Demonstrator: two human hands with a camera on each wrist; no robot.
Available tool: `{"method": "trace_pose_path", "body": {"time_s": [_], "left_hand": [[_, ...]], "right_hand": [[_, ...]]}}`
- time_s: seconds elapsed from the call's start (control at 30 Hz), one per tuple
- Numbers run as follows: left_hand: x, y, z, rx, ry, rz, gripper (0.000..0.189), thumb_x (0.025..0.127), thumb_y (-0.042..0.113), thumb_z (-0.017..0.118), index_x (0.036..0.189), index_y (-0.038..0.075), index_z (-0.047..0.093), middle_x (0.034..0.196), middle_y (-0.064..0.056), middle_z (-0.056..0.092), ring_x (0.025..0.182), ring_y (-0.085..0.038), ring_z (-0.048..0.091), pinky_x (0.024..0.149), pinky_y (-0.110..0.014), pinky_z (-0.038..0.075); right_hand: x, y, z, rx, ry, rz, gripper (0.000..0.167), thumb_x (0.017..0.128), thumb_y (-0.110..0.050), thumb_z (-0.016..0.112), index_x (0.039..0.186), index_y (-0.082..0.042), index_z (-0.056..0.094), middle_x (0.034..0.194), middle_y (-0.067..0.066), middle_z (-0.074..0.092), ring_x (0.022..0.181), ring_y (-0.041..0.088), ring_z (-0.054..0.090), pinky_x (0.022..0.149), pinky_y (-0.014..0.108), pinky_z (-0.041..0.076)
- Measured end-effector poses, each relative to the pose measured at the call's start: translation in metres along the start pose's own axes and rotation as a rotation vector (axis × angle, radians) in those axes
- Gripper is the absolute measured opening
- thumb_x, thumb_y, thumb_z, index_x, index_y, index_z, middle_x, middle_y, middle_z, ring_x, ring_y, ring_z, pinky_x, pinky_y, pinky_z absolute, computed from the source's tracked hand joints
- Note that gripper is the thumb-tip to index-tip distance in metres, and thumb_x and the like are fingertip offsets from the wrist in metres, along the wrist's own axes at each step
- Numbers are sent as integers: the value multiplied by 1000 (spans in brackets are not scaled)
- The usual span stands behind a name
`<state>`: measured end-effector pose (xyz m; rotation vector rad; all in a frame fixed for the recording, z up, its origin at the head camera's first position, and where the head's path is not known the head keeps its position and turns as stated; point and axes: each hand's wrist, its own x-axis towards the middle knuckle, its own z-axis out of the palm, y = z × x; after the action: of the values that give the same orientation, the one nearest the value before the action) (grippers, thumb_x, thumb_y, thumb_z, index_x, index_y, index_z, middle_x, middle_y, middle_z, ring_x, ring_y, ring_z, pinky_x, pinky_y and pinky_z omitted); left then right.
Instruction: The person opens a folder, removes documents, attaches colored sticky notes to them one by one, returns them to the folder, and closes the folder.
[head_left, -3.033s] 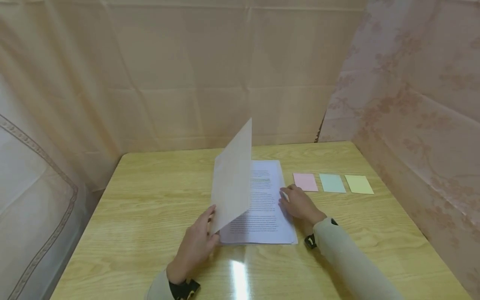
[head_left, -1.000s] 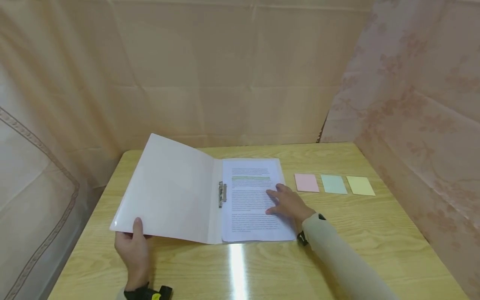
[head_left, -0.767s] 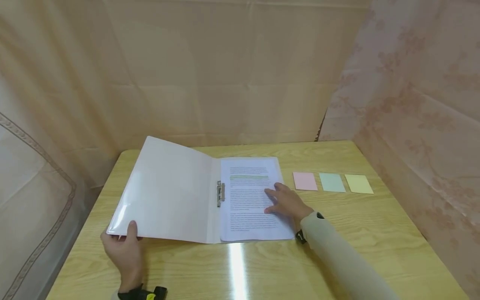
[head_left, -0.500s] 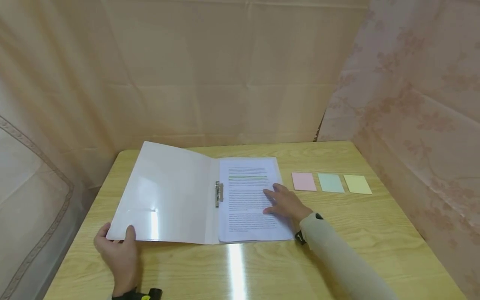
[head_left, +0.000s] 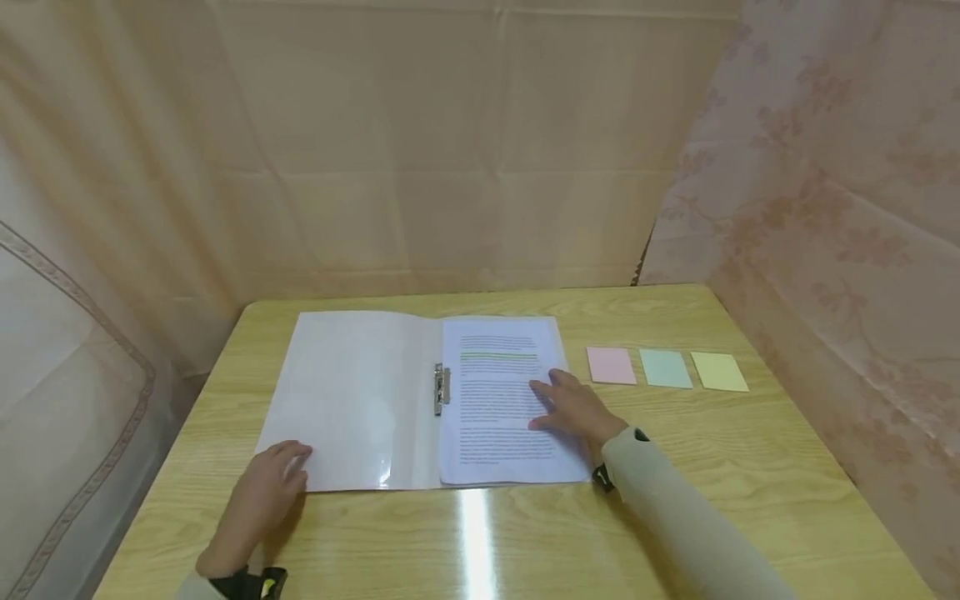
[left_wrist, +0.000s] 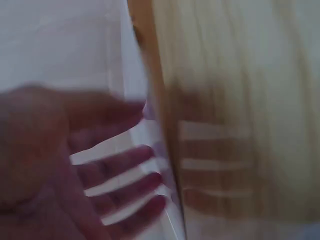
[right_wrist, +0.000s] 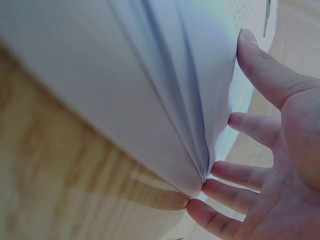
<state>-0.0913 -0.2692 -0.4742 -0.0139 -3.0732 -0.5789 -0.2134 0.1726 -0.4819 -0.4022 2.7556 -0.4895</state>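
Note:
A white clip folder (head_left: 345,392) lies spread wide on the wooden table. Its metal clip (head_left: 438,390) sits along the spine, beside a stack of printed paper (head_left: 495,417) with a green highlighted line near the top. My left hand (head_left: 262,492) is over the cover's lower left corner, fingers extended; the left wrist view is blurred there. On the stack's right side rests my right hand (head_left: 581,410), fingers spread. In the right wrist view its fingertips (right_wrist: 245,36) touch the sheets, whose edges fan slightly apart.
Three sticky note pads, pink (head_left: 611,365), mint green (head_left: 665,367) and yellow (head_left: 719,371), lie in a row right of the folder. Beige curtains (head_left: 375,167) hang behind the wooden table (head_left: 555,542), with a floral cloth (head_left: 847,217) on the right.
The left hand has swung the folder's cover over to the left, laid it down on the table and released its grip. The right hand has shifted slightly inward onto the page.

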Motion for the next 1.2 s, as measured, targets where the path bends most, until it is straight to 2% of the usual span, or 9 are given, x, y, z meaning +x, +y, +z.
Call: {"method": "trace_pose_path", "body": {"time_s": [0.1,0.3,0.47,0.6,0.67,0.8,0.9,1.07,1.2], "left_hand": [[7,-2,2,62,-98,95,36,88,12,66,121,-1,63,114,-28,61,104,-45,57,88,-58,47],[22,-1,-7,88,-170,147,33,91,15,61,121,2,67,88,-15,63,76,-22,54,66,-39,47],[35,5,-11,70,-188,180,20,89,11,61,101,-2,71,97,-20,67,89,-35,63,81,-49,51],[47,10,-13,83,-225,187,14,88,12,62,89,-2,66,93,-17,67,87,-33,64,80,-48,52],[56,14,-16,98,-265,180,19,90,15,61,95,-3,63,91,-15,67,83,-30,64,76,-46,51],[77,20,-22,147,-361,202,30,94,19,58,113,-4,61,108,-22,68,97,-35,64,86,-51,50],[91,25,-24,160,-414,194,27,94,18,58,112,-1,64,111,-21,68,100,-35,63,89,-52,48],[108,34,-22,205,-370,173,22,93,16,59,95,-4,67,89,-17,66,78,-27,59,76,-45,50],[119,42,-21,220,-337,107,27,93,17,58,96,-9,64,83,-19,62,71,-27,56,69,-44,50]], "right_hand": [[0,0,-1,-14,3,-7,80,80,-45,74,148,-17,42,158,23,24,146,42,21,116,58,21],[0,-1,0,-14,4,-4,80,80,-44,75,147,-17,43,158,23,25,146,42,22,116,57,22],[0,-2,1,-12,1,-10,80,79,-44,75,147,-16,44,157,23,26,146,42,22,116,57,22],[1,-1,1,-22,10,-24,80,79,-45,75,146,-15,44,157,24,27,145,43,24,116,57,23],[1,0,1,-24,16,-27,79,80,-45,75,147,-15,44,156,24,28,145,43,24,115,58,24],[1,0,0,-27,16,-18,80,79,-46,74,147,-16,44,157,23,28,146,42,24,116,57,23],[1,-1,-1,-29,13,-20,81,79,-46,75,147,-16,44,156,24,28,145,43,24,115,58,23],[0,-2,-2,-40,3,-28,81,79,-47,74,146,-14,44,156,25,29,145,44,25,116,57,24],[-1,-2,-4,-49,2,-26,81,79,-47,74,147,-14,44,156,25,29,145,43,25,116,57,24]]}}
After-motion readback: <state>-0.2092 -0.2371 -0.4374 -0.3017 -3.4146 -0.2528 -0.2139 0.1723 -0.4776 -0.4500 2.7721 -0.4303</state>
